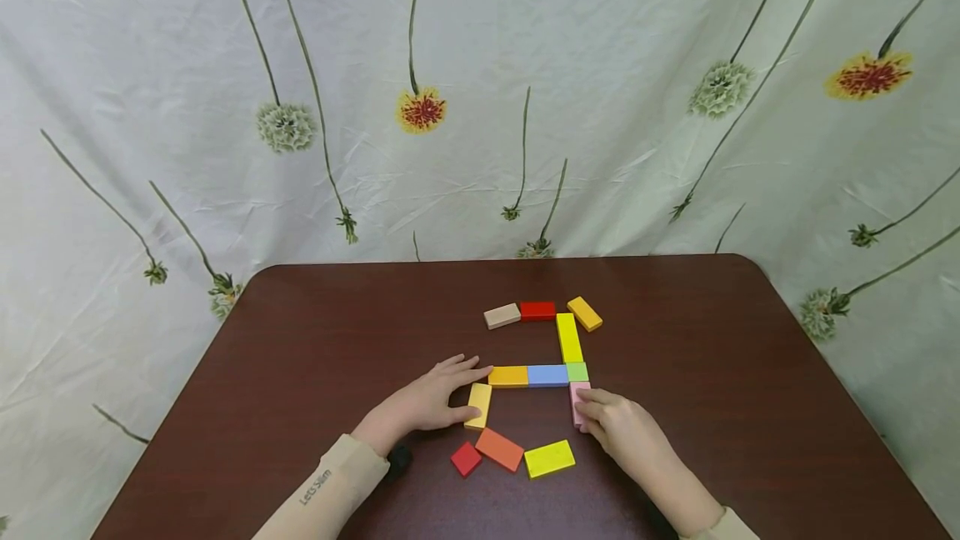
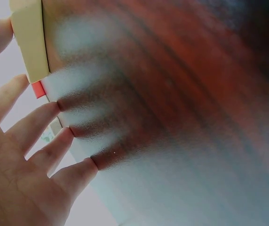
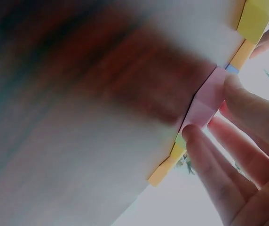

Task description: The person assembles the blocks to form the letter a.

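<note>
The right hand (image 1: 621,430) is pinching the pink block (image 3: 207,98), whose long axis is pointing toward the tabletop's (image 1: 337,315) near edge; the left hand (image 1: 426,398), fingers spread, is touching the pale yellow block (image 1: 479,403) leftward.

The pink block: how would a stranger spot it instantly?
On the dark brown table, find the right hand. It pinches the pink block, just below the small green block in the head view. No neighbouring block is pink.
</note>
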`<action>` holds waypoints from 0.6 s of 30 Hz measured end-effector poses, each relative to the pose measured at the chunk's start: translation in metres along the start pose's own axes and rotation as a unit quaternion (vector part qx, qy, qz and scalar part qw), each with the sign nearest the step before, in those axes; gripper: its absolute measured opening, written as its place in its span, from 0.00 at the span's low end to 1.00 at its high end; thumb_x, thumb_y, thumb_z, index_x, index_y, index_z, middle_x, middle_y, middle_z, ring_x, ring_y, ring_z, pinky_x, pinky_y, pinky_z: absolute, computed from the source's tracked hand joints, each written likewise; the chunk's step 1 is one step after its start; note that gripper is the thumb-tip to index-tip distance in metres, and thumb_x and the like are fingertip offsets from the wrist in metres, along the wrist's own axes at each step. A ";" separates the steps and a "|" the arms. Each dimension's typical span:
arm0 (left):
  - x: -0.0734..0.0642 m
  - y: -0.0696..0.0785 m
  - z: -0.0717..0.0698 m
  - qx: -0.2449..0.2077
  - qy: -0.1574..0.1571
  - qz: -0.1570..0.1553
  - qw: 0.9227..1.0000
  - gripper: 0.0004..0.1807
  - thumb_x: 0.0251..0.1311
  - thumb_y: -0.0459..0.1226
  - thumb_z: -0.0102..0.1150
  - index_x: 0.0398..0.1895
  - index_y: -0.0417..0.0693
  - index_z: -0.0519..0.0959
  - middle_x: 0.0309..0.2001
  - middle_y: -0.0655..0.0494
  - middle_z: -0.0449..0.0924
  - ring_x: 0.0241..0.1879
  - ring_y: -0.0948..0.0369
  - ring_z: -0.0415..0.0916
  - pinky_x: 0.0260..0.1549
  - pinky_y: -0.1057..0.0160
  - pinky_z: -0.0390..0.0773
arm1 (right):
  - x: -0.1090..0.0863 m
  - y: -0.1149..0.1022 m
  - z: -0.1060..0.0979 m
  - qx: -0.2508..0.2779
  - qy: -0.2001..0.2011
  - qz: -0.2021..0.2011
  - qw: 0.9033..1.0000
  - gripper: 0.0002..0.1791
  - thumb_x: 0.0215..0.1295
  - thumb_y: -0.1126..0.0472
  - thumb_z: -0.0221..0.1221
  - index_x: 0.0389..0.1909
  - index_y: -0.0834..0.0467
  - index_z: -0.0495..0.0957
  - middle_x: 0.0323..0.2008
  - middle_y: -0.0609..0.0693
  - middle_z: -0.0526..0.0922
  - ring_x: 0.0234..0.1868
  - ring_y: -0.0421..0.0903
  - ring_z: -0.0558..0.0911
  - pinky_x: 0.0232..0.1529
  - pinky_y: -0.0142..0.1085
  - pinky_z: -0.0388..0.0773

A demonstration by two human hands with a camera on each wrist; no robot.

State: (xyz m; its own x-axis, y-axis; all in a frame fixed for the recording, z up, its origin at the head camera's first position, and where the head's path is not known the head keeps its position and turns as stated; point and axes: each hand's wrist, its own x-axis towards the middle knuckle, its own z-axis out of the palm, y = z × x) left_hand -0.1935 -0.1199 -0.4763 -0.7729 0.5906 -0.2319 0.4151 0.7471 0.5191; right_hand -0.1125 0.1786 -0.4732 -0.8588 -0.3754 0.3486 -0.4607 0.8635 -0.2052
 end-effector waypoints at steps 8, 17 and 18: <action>0.000 0.001 0.000 0.001 -0.001 -0.001 1.000 0.36 0.61 0.48 0.65 0.73 0.59 0.65 0.75 0.47 0.59 0.76 0.43 0.49 0.66 0.36 0.62 | 0.005 -0.020 -0.004 -0.024 0.022 0.011 0.999 0.18 0.44 0.59 0.77 0.39 0.58 0.88 0.38 0.47 0.88 0.37 0.44 0.81 0.38 0.33 0.83; 0.000 0.001 0.000 0.002 0.003 0.000 1.000 0.36 0.62 0.48 0.64 0.73 0.59 0.65 0.75 0.47 0.60 0.76 0.44 0.49 0.66 0.36 0.62 | 0.019 -0.066 -0.005 0.050 -0.017 -0.059 0.997 0.15 0.51 0.55 0.74 0.40 0.55 0.87 0.37 0.43 0.85 0.36 0.40 0.79 0.38 0.30 0.80; 0.000 0.001 0.000 0.002 0.004 0.002 1.000 0.36 0.62 0.48 0.64 0.73 0.59 0.66 0.75 0.47 0.60 0.76 0.44 0.50 0.66 0.36 0.62 | 0.020 -0.071 -0.003 0.057 -0.018 -0.077 0.995 0.15 0.51 0.55 0.74 0.40 0.55 0.87 0.37 0.42 0.85 0.36 0.40 0.78 0.38 0.29 0.79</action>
State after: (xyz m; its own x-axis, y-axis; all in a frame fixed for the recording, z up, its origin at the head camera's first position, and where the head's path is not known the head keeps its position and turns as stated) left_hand -0.1931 -0.1198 -0.4757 -0.7750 0.5908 -0.2246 0.4195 0.7466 0.5163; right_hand -0.0966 0.1109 -0.4484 -0.7825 -0.5145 0.3507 -0.6082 0.7520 -0.2540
